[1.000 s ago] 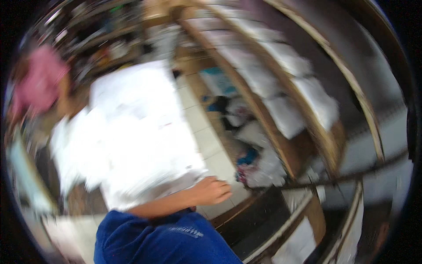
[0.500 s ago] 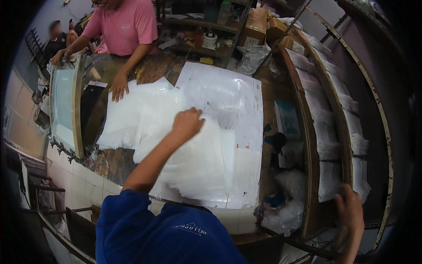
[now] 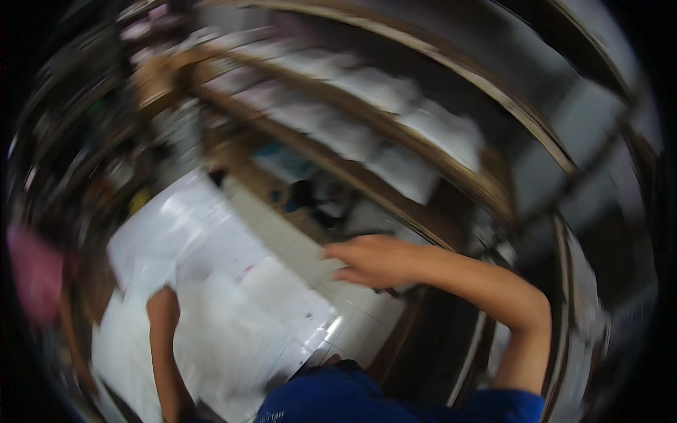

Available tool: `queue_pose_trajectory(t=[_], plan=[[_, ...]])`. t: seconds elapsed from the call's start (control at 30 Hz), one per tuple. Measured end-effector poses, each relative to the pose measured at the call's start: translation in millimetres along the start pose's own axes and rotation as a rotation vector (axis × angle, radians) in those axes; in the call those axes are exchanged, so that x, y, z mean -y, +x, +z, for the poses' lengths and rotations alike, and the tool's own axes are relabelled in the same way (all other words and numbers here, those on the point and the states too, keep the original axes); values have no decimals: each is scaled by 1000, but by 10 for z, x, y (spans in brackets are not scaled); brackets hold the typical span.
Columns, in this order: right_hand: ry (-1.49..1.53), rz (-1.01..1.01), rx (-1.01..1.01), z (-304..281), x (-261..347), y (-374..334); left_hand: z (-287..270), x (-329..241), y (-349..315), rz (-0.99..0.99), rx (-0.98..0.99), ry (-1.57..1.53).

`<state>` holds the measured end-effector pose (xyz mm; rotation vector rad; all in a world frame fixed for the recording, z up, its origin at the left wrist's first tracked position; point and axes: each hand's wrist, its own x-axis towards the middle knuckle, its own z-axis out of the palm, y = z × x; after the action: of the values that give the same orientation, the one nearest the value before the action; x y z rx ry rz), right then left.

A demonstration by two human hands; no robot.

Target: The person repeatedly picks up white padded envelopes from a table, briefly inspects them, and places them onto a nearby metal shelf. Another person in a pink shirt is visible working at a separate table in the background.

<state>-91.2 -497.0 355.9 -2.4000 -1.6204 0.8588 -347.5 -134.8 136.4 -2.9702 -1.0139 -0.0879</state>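
The whole view is smeared by motion. My left hand (image 3: 163, 307) is closed, at the far edge of a spread of thin white sheets (image 3: 211, 338), with a pale translucent sheet (image 3: 150, 273) just beyond its knuckles. Whether its fingers grip that sheet, I cannot make out. My right hand (image 3: 374, 261) is held out over the floor, to the right of the white table top (image 3: 197, 225). Its fingers are stretched and apart, with nothing in them.
Wooden shelves (image 3: 282, 137) with rows of white stacks (image 3: 391, 166) cross the upper right. A cardboard box (image 3: 155, 81) sits at their far end. A person in a pink shirt (image 3: 35, 271) stands at the left. White floor tiles (image 3: 282, 229) show between table and shelves.
The view has swung to the right, bringing the shelves to the middle and the table to the lower left. My right arm now reaches inward, and my left hand looks more tightly closed.
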Motion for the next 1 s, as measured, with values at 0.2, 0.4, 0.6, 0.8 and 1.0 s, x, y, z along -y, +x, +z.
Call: queue_pose_trajectory(t=[0.2,0.4,0.6,0.8,1.0], plan=[[220,-255,-161,440,30,-19,-634,-1728,-177,572,-343,-525],[289,-21,-277,621,-154,-399,-933,-2802,-546,780,-190,-857],[243,184,-600,431,-583,-1275,-1437,-3506,-871,920,-38,-1210],[284,731,-903,-437,-995,-3258,-1261,-3478,-946,936,211,-1094],[278,1062,-1459,-321,-1263,-5394,-388,-3290,-1064,886,505,-870]])
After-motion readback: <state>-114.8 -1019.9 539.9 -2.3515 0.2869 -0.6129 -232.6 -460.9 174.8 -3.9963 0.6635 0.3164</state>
